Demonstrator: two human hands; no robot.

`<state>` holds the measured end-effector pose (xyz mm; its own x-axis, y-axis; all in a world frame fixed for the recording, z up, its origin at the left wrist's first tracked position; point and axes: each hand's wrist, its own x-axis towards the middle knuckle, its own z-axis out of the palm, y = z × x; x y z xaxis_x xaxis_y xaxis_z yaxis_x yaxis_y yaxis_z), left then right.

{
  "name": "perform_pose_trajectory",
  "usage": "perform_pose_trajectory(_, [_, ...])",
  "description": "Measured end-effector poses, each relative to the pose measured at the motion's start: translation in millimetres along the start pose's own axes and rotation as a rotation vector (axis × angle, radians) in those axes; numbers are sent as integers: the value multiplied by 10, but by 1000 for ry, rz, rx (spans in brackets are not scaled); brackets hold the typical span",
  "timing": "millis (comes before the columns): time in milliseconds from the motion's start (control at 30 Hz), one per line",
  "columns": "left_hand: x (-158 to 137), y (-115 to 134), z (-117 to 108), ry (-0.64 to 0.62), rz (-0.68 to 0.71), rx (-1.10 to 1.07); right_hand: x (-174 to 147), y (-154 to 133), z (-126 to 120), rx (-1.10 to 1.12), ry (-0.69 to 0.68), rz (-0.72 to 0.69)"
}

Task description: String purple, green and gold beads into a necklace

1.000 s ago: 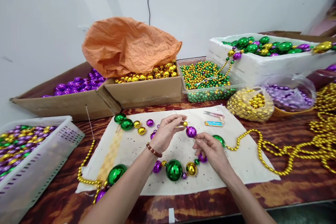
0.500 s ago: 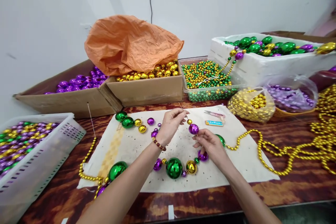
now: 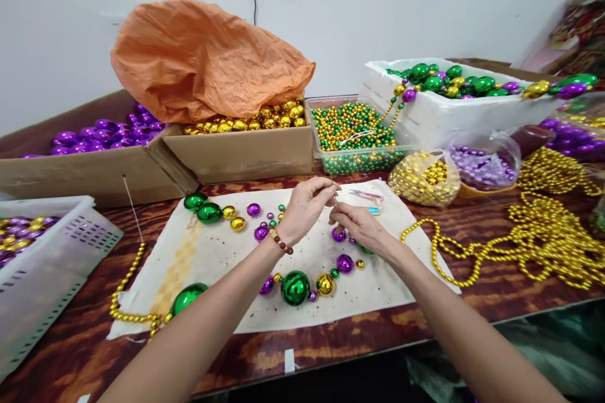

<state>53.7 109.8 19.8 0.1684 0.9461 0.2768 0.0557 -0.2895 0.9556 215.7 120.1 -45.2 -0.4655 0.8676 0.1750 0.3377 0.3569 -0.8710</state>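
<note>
My left hand (image 3: 309,208), wearing a beaded bracelet, is closed in a pinch on a thin bead string above the white cloth (image 3: 222,277). Closed fingers of my right hand (image 3: 359,227) meet the left fingertips; what they pinch is hidden. Just under the right fingers is a shiny purple ball (image 3: 338,235). Nearer me, a curved row includes a big green ball (image 3: 295,288), a gold ball (image 3: 325,284) and another purple ball (image 3: 345,263). A green ball behind my right wrist is mostly covered.
Scissors (image 3: 363,194) lie on the cloth beyond my hands. Behind stand a carton of gold balls (image 3: 241,154), a clear tub (image 3: 362,160) and a white foam box (image 3: 454,116). Gold bead strands (image 3: 553,239) spread at right; a white basket (image 3: 94,227) is at left.
My right hand has moved up and inward to the left fingertips. The gold bead that hung by the left hand is out of sight. The camera view has shifted right.
</note>
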Motion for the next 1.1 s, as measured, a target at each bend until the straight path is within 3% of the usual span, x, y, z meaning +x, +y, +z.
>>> perform_pose_trajectory(133, [-29, 98, -17, 8, -8, -87, -2, -24, -81, 11, 3, -20])
perform_pose_trajectory(267, [-62, 5, -71, 57, -57, -102, 39, -206, -243, 88, 86, -25])
perform_pose_trajectory(400, [-136, -209, -26, -69, -151, -90, 97, -493, -426, 310, 150, -71])
perform_pose_trajectory(533, [-195, -285, 162, -159, -135, -205, 135, -764, -579, 377, 152, -139])
perform_pose_trajectory(700, [-81, -178, 401, -221, -36, -178, 146, -1065, -770, 429, 190, -221])
perform_pose_trajectory(833, [41, -37, 544, -264, -35, -250, 174, -1223, -885, 424, 194, -223])
perform_pose_trajectory(967, [63, 105, 611, -235, -70, -452, 197, -1256, -957, 397, 201, -249])
perform_pose_trajectory(1100, [37, 220, 643, -285, -85, -436, 160, -1229, -1009, 386, 213, -259])
